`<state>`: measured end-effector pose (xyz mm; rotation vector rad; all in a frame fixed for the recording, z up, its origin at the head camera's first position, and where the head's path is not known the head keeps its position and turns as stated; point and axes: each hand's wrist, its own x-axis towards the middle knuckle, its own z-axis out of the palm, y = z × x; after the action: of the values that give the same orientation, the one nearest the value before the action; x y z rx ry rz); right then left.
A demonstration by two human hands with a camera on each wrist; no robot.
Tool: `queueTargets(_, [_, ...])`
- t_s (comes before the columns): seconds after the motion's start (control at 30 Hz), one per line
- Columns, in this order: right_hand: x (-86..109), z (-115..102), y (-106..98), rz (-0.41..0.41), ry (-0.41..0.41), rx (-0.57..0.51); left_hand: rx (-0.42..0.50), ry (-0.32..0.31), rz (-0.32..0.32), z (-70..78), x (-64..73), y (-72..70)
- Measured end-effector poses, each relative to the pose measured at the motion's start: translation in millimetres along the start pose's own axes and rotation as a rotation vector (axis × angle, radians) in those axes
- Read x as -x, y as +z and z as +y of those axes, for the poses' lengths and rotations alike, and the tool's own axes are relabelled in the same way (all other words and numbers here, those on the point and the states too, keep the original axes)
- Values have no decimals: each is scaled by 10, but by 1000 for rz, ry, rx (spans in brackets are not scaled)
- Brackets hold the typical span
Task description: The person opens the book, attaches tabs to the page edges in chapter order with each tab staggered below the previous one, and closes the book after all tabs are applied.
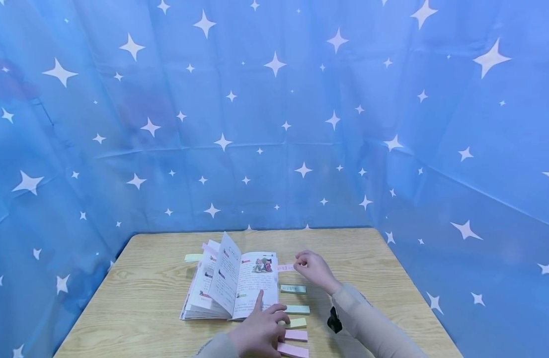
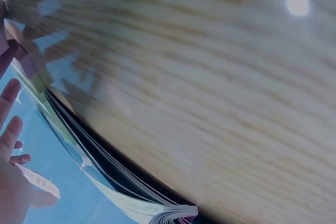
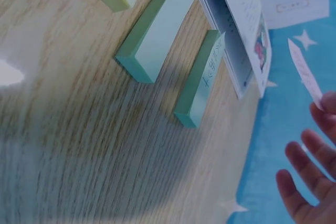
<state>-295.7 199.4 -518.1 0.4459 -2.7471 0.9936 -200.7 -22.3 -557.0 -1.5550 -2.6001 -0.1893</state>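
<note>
An open book (image 1: 258, 286) with printed text and a coloured picture lies on the table, one page standing raised near its middle. My left hand (image 1: 263, 330) has its index finger stretched onto the lower right page, the other fingers bent loosely over the sticky-note pads. Thumb and fingertips of my right hand (image 1: 314, 271) pinch the end of a pink sticky-note strip (image 1: 285, 267) with handwriting. The strip's free end overlaps the right page's edge in the head view. In the right wrist view, the strip (image 3: 304, 72) points away from the fingers beside the book (image 3: 239, 30).
Right of the book, a column of sticky-note pads runs toward me: a green pad (image 1: 293, 288) with writing, a pale green pad (image 1: 297, 310), a yellow pad (image 1: 297, 323) and pink pads (image 1: 296, 335). Tabs (image 1: 194, 257) stick out at the book's left. A starry blue curtain (image 1: 274, 124) surrounds the table (image 1: 363, 248).
</note>
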Motion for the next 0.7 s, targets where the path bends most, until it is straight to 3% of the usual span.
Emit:
queueTargets(0.33, [7, 16, 22, -18, 53, -19, 21, 13, -1, -23, 24, 36])
queueTargets(0.53, [6, 37, 48, -15, 38, -38, 40, 19, 27, -26, 25, 12])
queueTargets(0.7, [11, 42, 65, -4, 32, -79, 75, -67, 106, -87, -27, -78])
